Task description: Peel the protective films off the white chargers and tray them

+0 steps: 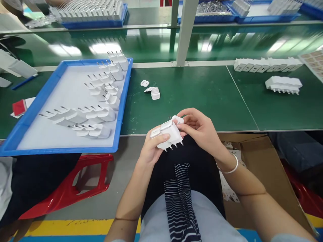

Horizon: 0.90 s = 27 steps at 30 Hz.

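My left hand [149, 148] is closed around a few white charger plugs [172, 131] held side by side over my lap, their metal pins pointing down toward me. My right hand [203, 129] pinches a small white cover piece [178, 119] against the far right end of these plugs. Whether that piece is seated or only touching, I cannot tell. Beyond my hands on the green bench, a short stack of small white covers [155, 93] lies beside a single loose cover [144, 83].
A blue-rimmed tray [123, 101] at left holds rows of white plugs [101, 114], pins up. On the right stand a row of plugs [267, 65] and another group [284, 84]. A metal post [185, 37] rises at the back. A cardboard box [267, 174] sits below the bench.
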Tool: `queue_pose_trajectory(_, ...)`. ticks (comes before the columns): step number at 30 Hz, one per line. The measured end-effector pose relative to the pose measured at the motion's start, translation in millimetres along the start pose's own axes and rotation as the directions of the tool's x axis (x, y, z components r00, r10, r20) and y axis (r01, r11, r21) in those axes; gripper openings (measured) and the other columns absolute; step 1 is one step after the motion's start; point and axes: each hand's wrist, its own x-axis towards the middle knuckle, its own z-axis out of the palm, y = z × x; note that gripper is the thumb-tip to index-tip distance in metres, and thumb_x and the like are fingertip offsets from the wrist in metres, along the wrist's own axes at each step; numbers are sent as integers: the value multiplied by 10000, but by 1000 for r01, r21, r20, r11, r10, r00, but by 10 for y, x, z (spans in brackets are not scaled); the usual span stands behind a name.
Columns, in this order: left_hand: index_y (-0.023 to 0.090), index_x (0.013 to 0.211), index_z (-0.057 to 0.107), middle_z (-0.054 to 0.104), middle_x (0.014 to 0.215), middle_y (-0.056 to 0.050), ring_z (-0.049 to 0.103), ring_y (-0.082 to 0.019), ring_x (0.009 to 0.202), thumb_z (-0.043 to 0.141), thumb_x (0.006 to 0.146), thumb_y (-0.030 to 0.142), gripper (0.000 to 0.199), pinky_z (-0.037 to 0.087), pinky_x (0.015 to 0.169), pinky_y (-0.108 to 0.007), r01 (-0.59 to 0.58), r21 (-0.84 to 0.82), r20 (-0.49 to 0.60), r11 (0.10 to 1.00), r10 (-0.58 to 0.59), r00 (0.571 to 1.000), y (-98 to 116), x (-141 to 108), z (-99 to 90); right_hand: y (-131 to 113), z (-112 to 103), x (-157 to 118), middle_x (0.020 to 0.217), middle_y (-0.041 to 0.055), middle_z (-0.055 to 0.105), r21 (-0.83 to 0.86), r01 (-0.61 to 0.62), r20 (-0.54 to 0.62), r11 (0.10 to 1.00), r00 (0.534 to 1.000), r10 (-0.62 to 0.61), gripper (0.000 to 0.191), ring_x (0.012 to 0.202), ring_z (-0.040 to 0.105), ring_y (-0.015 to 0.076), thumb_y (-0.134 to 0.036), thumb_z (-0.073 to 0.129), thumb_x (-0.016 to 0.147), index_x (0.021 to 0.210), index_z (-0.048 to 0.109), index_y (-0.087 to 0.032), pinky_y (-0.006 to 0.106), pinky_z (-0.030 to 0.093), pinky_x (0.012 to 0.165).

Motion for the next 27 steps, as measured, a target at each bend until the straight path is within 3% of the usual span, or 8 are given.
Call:
queue_pose_trajectory(4, 151, 1138, 758, 808, 975, -96, 789, -309, 920, 820, 709, 270, 449, 649, 856, -388, -17, 7, 64, 1000, 16, 998, 9, -14, 17, 67, 51, -36, 795, -17, 744, 355, -81, -66, 931, 992, 112, 210, 690, 714, 127, -225, 781, 819, 987, 656, -211, 248, 601, 671)
queue_pose_trajectory(7, 174, 1131, 766, 785, 1104, -119, 788, -340, 902, 845, 683, 296, 471, 662, 822, -433, -25, 12, 152, 1000, 23, 988, -38, -40, 31, 114, 145, -54, 851, -17, 776, 466, -71, -140, 882, 978, 153, 263, 730, 742, 125, -196, 797, 786, 982, 625, -226, 242, 614, 697)
queue_pose_trajectory(9, 194, 1142, 769, 733, 1254, -137, 777, -369, 961, 858, 679, 292, 481, 664, 832, -459, -47, 59, 195, 997, 34, 980, -72, -47, 38, 131, 197, -66, 817, -33, 773, 481, -85, -160, 872, 970, 183, 291, 680, 732, 120, -184, 795, 768, 967, 591, -242, 229, 597, 632)
queue_pose_trajectory(12, 221, 1156, 775, 658, 1389, -141, 675, -416, 1212, 870, 686, 312, 488, 657, 885, -461, -145, 171, 225, 974, 105, 969, -84, -31, 22, 138, 235, -91, 737, -44, 757, 416, -105, -172, 904, 966, 191, 242, 588, 695, 117, -200, 768, 777, 913, 573, -245, 220, 542, 523)
queue_pose_trajectory(15, 209, 1154, 783, 693, 1330, -157, 521, -438, 1393, 883, 679, 366, 511, 630, 963, -505, -227, 251, 272, 941, 156, 950, -50, -9, -27, 135, 241, -124, 733, -27, 764, 346, -80, -174, 935, 974, 148, 147, 646, 729, 135, -199, 740, 797, 877, 619, -224, 236, 571, 578)
queue_pose_trajectory(20, 197, 1158, 778, 786, 1092, -163, 465, -418, 1444, 876, 700, 363, 497, 626, 959, -513, -265, 262, 351, 928, 164, 922, -25, -1, -84, 135, 248, -181, 821, -19, 791, 235, 45, -225, 971, 974, 10, 113, 747, 769, 139, -139, 709, 834, 891, 651, -219, 220, 596, 644)
queue_pose_trajectory(23, 210, 1157, 779, 733, 1263, -147, 530, -394, 1393, 883, 691, 364, 501, 611, 979, -479, -315, 296, 309, 902, 222, 925, -40, -16, -81, 141, 233, -210, 861, -24, 795, 66, 138, -237, 988, 964, -119, 141, 752, 759, 121, -98, 658, 871, 932, 657, -225, 210, 592, 664)
queue_pose_trajectory(27, 237, 1168, 773, 658, 1395, -131, 610, -329, 1316, 902, 679, 278, 507, 509, 1120, -478, -389, 430, 285, 815, 286, 915, -39, -49, -47, 131, 168, -231, 721, -59, 719, -174, 181, -228, 968, 949, -219, 166, 615, 667, 77, -60, 646, 867, 801, 642, -211, 176, 533, 595)
